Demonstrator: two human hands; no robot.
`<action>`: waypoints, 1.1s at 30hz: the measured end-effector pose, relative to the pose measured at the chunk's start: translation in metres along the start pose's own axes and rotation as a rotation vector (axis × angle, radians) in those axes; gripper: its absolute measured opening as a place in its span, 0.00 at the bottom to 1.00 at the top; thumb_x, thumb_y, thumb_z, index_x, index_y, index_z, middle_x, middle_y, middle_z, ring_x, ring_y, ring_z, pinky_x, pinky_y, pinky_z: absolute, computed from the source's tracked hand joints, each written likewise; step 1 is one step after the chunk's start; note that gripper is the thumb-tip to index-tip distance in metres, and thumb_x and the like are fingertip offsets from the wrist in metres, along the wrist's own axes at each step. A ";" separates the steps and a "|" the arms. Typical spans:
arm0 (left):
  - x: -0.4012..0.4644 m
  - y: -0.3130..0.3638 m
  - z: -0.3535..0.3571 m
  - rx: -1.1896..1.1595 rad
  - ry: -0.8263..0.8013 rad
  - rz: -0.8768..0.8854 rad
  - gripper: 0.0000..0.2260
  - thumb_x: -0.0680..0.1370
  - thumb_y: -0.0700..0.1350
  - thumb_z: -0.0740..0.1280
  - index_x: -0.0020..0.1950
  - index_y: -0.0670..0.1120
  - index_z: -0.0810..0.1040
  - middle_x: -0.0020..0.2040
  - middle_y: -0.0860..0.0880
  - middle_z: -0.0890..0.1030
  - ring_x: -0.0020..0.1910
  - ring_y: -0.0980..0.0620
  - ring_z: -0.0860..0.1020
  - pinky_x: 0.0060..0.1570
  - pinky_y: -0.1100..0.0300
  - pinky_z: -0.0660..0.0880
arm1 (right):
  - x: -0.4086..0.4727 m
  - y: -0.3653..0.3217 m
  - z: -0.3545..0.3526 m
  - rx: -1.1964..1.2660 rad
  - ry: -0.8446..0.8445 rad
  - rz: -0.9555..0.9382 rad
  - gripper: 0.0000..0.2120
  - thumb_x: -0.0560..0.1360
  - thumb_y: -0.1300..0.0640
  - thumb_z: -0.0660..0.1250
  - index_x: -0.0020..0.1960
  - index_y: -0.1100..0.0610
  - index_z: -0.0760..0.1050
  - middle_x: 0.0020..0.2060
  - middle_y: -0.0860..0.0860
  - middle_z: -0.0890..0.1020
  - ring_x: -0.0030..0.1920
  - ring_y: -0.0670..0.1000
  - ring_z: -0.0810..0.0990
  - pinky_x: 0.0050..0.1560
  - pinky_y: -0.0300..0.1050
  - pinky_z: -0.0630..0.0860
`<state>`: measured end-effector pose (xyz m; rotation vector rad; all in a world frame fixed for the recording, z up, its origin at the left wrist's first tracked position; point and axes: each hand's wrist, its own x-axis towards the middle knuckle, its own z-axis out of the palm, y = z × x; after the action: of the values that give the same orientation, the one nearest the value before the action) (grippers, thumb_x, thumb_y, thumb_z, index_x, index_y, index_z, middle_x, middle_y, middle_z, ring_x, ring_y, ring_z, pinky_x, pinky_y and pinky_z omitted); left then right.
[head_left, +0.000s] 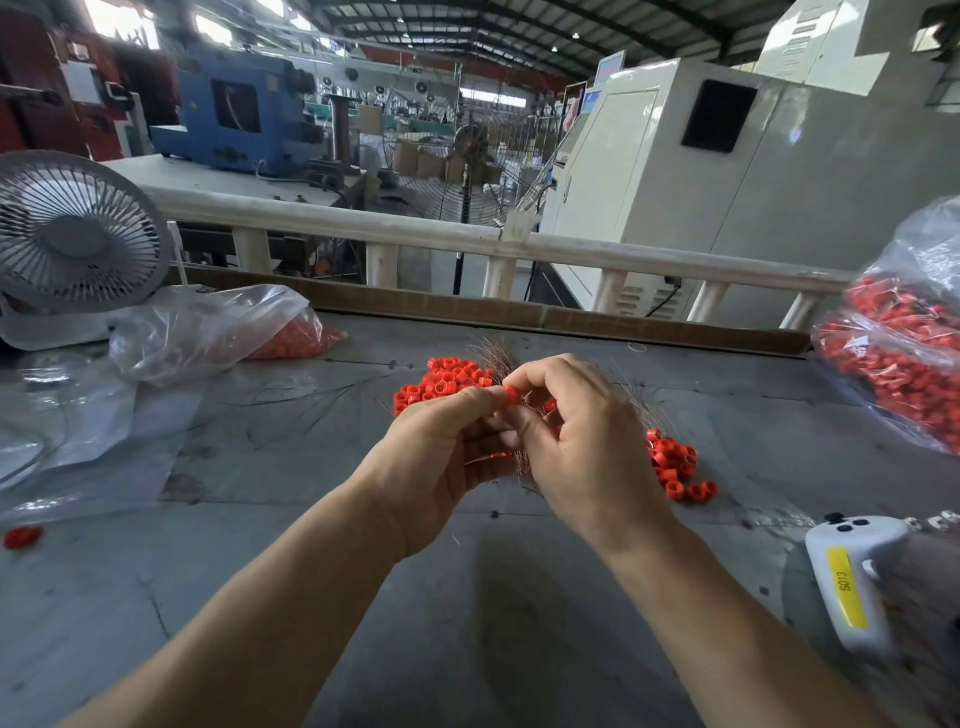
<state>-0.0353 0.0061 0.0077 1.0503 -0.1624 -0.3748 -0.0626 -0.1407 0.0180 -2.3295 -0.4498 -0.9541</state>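
Head view: left hand (436, 441) and right hand (576, 441) met over the middle of the worktop (311, 597), curled fingers of both pinching one red cap (511, 393) between two loose cap piles (441, 382). Loads of bare room toward the near edge, and a cardboard strip (571, 317) lined the far one. Two bags (208, 332) of caps, the right one cut off. The thin wires (519, 462) were mostly hidden, so I couldn't tell which hand gripped them

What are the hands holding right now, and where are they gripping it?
A small red ring, pinched by its sides between the left hand and the right hand. The left hand also seems to clutch thin wires.
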 end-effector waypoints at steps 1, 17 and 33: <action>0.000 -0.001 0.000 0.005 0.002 0.004 0.09 0.81 0.41 0.65 0.58 0.38 0.79 0.52 0.38 0.75 0.46 0.46 0.77 0.50 0.53 0.79 | 0.000 0.000 0.000 -0.002 -0.005 -0.001 0.06 0.76 0.60 0.75 0.52 0.54 0.81 0.47 0.44 0.81 0.48 0.45 0.78 0.49 0.45 0.78; 0.000 0.000 0.000 0.019 0.003 -0.023 0.10 0.81 0.43 0.66 0.56 0.37 0.79 0.45 0.40 0.79 0.42 0.48 0.80 0.56 0.50 0.76 | 0.002 0.001 0.001 -0.076 0.110 -0.061 0.04 0.73 0.64 0.76 0.44 0.57 0.82 0.41 0.47 0.82 0.45 0.52 0.78 0.48 0.49 0.75; 0.001 0.002 -0.004 0.002 0.101 0.067 0.14 0.80 0.39 0.68 0.63 0.32 0.78 0.53 0.35 0.79 0.52 0.40 0.75 0.66 0.41 0.73 | 0.001 0.003 0.004 -0.146 0.018 -0.096 0.07 0.76 0.56 0.74 0.54 0.52 0.83 0.44 0.46 0.80 0.45 0.48 0.79 0.44 0.48 0.79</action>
<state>-0.0327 0.0099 0.0070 1.0605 -0.1069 -0.2606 -0.0585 -0.1407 0.0155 -2.4459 -0.5041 -1.0859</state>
